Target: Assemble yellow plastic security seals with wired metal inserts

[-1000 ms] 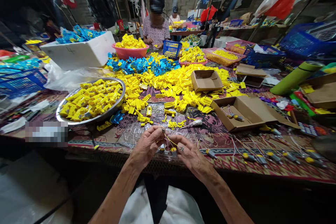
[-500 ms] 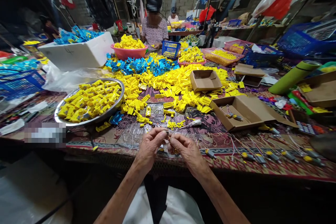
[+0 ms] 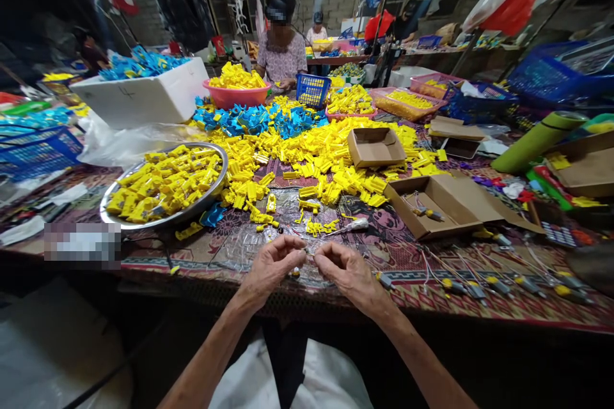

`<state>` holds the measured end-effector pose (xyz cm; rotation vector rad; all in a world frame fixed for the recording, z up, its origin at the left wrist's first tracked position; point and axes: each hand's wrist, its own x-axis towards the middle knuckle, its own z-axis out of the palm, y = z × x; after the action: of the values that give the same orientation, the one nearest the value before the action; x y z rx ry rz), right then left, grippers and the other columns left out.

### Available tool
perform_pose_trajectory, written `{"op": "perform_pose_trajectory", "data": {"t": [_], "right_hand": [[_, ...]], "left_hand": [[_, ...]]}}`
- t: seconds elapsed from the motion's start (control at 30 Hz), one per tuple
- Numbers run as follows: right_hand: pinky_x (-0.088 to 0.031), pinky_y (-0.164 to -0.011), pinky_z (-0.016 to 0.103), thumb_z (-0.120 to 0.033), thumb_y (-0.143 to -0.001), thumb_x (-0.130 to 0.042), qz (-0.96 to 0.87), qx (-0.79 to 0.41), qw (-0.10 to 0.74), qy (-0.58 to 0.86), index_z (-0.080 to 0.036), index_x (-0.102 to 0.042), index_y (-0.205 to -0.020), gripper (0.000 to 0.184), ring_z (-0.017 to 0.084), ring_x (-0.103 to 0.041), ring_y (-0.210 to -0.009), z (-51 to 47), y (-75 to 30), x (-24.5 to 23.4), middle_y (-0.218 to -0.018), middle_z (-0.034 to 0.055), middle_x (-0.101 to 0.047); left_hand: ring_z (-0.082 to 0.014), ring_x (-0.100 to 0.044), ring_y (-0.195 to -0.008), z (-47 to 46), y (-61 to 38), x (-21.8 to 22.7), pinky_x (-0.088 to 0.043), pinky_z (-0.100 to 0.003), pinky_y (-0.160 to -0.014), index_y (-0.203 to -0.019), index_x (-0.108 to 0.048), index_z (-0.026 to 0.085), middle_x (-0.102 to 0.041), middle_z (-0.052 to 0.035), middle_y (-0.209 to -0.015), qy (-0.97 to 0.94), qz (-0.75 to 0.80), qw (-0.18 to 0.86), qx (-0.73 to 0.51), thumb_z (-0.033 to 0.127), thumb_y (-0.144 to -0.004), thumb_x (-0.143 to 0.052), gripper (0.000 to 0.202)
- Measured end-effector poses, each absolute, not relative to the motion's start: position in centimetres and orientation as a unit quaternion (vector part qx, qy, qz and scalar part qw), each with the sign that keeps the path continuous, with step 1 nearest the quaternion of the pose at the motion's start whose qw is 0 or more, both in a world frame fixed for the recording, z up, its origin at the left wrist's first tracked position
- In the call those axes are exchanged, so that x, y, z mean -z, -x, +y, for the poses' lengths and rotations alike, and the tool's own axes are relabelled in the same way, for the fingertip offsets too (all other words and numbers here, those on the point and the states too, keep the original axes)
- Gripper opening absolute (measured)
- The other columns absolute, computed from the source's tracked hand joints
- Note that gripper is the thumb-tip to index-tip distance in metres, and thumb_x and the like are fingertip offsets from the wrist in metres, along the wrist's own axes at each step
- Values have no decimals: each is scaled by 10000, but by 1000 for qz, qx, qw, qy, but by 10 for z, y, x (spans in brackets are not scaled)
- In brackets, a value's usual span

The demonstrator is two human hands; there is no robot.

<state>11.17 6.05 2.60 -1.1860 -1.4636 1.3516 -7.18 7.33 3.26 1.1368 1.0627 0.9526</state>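
My left hand and my right hand face each other over the table's front edge, thumb and finger of each pinched together. Between the fingertips stretches a thin wire, mostly hidden by the fingers. Just below it, near my left thumb, lies a small part too small to name. Yellow plastic pieces sit on the cloth beyond my hands, beside a white-tipped stick. To the right of my right hand rests a small grey motor.
A metal bowl full of yellow parts stands at left. Yellow casings and blue pieces are heaped behind. An opened cardboard box and several wired motors lie right. A co-worker sits opposite.
My hands have drawn slightly apart, and the thin wire now shows between the fingertips. A small part has come into clearer view below them.
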Motion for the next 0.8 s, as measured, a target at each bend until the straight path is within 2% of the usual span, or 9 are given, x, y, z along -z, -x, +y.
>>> {"op": "perform_pose_trajectory", "data": {"t": [0.17,0.5,0.67,0.8], "right_hand": [[-329,-563,243,-347,-889,-566,-607,-506,387,475,-188,-602,-763,207,112,-436,-606,59,-115,-33,-677,-26,-521],[-357,-586,243,-328,-889,-570,-633,-473,374,486,-194,-603,-735,206,127,-486,-644,53,-119,-33,-690,-25,-567],[-369,-597,247,-303,-899,-555,-645,-459,369,487,-196,-609,-750,192,135,-508,-663,48,-121,-36,-708,-18,-585],[-364,-579,244,-297,-892,-557,-638,-466,375,486,-196,-589,-728,196,128,-504,-631,46,-122,-31,-678,-27,-563]], "left_hand": [[-137,-579,-694,72,73,-39,-431,-248,-687,-973,-715,180,-688,-17,-772,-536,433,614,-384,315,-805,-711,215],[-148,-647,-686,68,75,-36,-452,-262,-674,-1019,-507,211,-718,-44,-861,-494,375,712,-329,409,-865,-638,284],[-149,-655,-702,69,76,-33,-474,-264,-690,-1137,-555,201,-700,-45,-883,-500,376,706,-331,429,-877,-616,351],[-149,-651,-703,68,74,-30,-478,-260,-687,-1063,-625,177,-698,-61,-901,-492,378,711,-330,422,-865,-635,315]]}}
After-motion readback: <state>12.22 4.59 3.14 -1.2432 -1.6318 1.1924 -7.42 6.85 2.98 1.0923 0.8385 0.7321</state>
